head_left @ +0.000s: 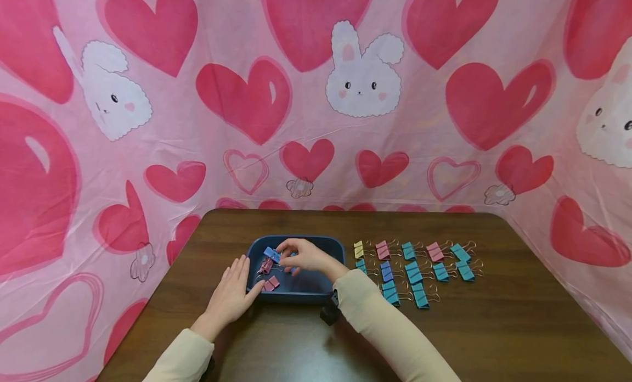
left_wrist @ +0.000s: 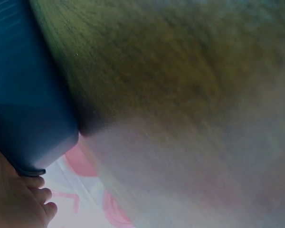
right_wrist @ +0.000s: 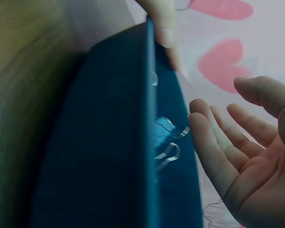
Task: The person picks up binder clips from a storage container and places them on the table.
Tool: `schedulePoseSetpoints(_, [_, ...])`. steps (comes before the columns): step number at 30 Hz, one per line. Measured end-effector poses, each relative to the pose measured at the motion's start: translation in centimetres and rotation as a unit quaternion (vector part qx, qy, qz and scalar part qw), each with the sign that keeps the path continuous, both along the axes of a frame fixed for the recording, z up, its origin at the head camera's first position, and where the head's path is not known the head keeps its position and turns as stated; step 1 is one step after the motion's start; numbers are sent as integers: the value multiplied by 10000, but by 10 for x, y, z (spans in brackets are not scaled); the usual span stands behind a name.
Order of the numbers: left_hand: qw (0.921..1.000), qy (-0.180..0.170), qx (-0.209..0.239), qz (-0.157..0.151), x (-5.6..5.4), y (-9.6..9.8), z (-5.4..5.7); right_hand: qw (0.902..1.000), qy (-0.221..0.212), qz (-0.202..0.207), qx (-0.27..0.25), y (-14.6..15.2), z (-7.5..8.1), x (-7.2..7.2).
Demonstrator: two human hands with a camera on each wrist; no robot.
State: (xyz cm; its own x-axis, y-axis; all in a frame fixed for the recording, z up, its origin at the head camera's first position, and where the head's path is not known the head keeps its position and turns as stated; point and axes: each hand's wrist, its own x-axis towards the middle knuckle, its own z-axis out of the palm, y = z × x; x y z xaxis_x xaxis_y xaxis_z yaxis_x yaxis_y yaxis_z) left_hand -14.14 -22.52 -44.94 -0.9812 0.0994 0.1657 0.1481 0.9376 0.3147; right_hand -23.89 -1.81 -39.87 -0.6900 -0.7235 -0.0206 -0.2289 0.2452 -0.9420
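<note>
A dark blue tray (head_left: 301, 298) sits on the table with several binder clips inside. Toward its left end lie a blue binder clip (head_left: 271, 254), a darker pink clip (head_left: 265, 267) and a pink clip (head_left: 271, 284). Over these clips hovers my right hand (head_left: 307, 256), its fingers loosely bent; the right wrist view shows nothing between fingers and thumb. Another blue clip (right_wrist: 164, 130) with silver wire handles lies below the fingertips there. My left hand (head_left: 228, 292) rests along the tray's left side, fingers straight and thumb over the near corner of the rim.
Right of the tray, binder clips lie in rows on the brown wooden table (head_left: 503, 327), among them a yellow clip (head_left: 358, 250), a pink clip (head_left: 382, 250) and several teal clips (head_left: 413, 272). A pink cloth (head_left: 306, 118) with hearts and rabbits surrounds the table.
</note>
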Motion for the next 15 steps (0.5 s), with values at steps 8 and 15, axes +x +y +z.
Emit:
schedulePoseSetpoints(8, [9999,15,97,-53,2,0,1,9994,-328,88,109,-18,-13,8])
schedulePoseSetpoints(15, [9999,7,136,-59,3,0,3,9981,-572,89,210,-28,-25,13])
